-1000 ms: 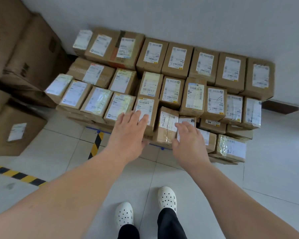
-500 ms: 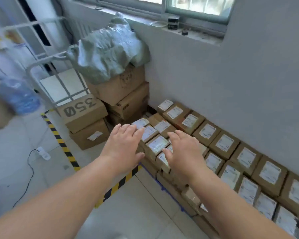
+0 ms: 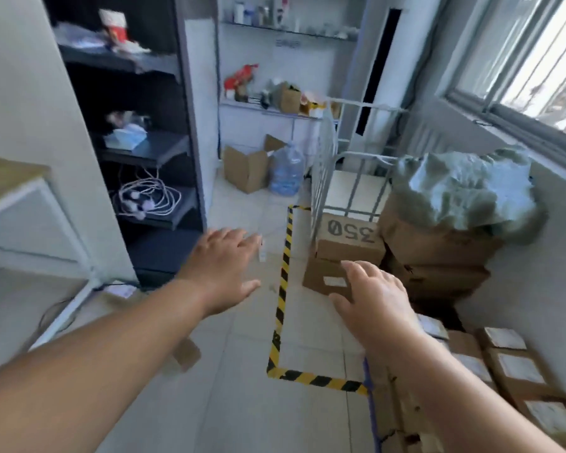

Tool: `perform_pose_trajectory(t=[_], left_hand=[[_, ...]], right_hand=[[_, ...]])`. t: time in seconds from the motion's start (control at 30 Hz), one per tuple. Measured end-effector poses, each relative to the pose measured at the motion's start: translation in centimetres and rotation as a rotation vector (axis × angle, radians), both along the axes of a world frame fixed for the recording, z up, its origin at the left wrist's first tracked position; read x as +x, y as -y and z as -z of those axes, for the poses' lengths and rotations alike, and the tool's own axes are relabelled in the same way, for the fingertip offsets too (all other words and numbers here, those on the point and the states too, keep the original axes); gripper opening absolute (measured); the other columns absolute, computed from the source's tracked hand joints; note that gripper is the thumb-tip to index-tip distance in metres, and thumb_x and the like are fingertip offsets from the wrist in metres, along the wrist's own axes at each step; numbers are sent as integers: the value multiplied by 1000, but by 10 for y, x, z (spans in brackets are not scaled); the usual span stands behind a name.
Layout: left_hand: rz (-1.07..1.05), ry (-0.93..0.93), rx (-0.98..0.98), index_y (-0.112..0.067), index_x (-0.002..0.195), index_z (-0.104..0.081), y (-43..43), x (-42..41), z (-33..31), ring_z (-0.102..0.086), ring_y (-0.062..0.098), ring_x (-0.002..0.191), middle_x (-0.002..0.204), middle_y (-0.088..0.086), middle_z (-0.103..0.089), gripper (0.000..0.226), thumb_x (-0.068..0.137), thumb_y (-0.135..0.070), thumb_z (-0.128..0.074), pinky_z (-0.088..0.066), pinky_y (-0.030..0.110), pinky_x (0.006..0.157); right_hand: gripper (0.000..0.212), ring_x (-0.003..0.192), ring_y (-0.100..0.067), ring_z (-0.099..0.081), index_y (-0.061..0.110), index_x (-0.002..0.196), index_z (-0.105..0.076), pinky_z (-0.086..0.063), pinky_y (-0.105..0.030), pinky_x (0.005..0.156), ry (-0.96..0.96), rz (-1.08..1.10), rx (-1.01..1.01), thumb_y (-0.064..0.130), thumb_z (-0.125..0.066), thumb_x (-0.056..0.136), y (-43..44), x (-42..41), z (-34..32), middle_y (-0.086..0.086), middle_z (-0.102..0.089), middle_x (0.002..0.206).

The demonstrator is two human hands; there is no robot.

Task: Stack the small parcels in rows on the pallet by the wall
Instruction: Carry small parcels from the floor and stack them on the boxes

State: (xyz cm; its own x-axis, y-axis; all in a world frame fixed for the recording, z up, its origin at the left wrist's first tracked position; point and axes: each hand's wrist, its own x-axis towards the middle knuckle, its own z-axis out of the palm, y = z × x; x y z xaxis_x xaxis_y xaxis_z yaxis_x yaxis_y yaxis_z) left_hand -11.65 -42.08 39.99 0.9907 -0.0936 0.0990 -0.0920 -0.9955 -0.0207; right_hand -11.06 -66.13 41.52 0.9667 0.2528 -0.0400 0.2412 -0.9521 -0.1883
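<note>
Small brown parcels with white labels (image 3: 517, 371) lie in rows at the bottom right, along the wall under the window; most of the stack is out of frame or behind my right arm. My left hand (image 3: 223, 266) is stretched out over the floor, fingers straight, holding nothing. My right hand (image 3: 376, 299) is also out in front, fingers spread and empty, above the near corner of the parcel stack. A small brown parcel (image 3: 185, 353) lies on the floor under my left forearm.
Yellow-black floor tape (image 3: 283, 289) marks a corner ahead. Large cartons, one marked 350 (image 3: 350, 240), stand stacked at the right with a grey bag (image 3: 461, 194) on top. A white wire cart (image 3: 347, 178), a dark shelf unit (image 3: 144, 142), a water jug (image 3: 286, 170) and an open carton (image 3: 245, 168) stand further off.
The view has swung left, away from the parcel stack toward the room. Both hands stay open and empty, now over the floor instead of over the parcels.
</note>
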Motion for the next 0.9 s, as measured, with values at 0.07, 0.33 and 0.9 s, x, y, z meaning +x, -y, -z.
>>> perform_pose_trajectory(t=[0.07, 0.33, 0.9], left_hand=[[-97, 5, -9, -21, 154, -17, -52, -20, 0, -25, 22, 143, 156, 1, -28, 84, 89, -62, -51, -14, 42, 120], [-336, -31, -36, -22, 156, -15, -243, -95, 11, -22, 21, 145, 159, 2, -25, 83, 91, -60, -50, -13, 35, 120], [-465, -240, -92, -22, 151, -27, -431, -46, 101, -34, 21, 137, 148, -3, -39, 75, 90, -57, -52, -20, 32, 114]], right_hand=[[60, 144, -21, -28, 27, 152, -26, -17, -38, 121, 7, -94, -18, 47, -47, 99, -48, -3, -2, 5, -33, 155], [60, 141, -25, -33, 26, 152, -27, -22, -40, 117, -73, -336, -49, 47, -48, 99, -260, -16, 18, 2, -36, 154], [65, 138, -25, -38, 23, 154, -22, -24, -37, 116, -312, -340, -88, 44, -49, 99, -449, 61, 127, 1, -35, 153]])
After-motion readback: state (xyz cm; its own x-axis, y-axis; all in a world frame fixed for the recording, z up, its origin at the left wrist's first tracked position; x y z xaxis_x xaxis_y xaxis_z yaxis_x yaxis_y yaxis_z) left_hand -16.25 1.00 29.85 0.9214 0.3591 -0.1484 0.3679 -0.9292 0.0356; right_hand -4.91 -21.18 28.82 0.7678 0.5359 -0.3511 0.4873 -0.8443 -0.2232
